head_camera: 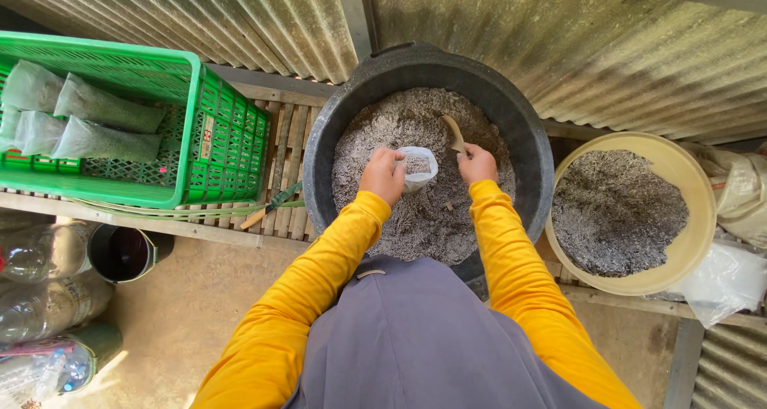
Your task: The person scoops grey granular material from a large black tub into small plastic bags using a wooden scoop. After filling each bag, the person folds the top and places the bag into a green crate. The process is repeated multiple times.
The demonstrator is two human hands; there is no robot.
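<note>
outdoors, black tub (527,137) on slatted bench (288,137), corrugated wall (623,49).

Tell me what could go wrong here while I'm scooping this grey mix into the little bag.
1. The small clear bag is held open by the left hand alone; its soft mouth could fold, so mix may miss it.
2. The scoop in the right hand is about as wide as the bag's mouth, so spills back into the black tub seem likely.
3. The dry mix may raise dust toward your face.

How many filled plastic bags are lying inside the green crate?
4, all at the left end of the green crate: two upper, two lower. Others may be hidden.
</note>
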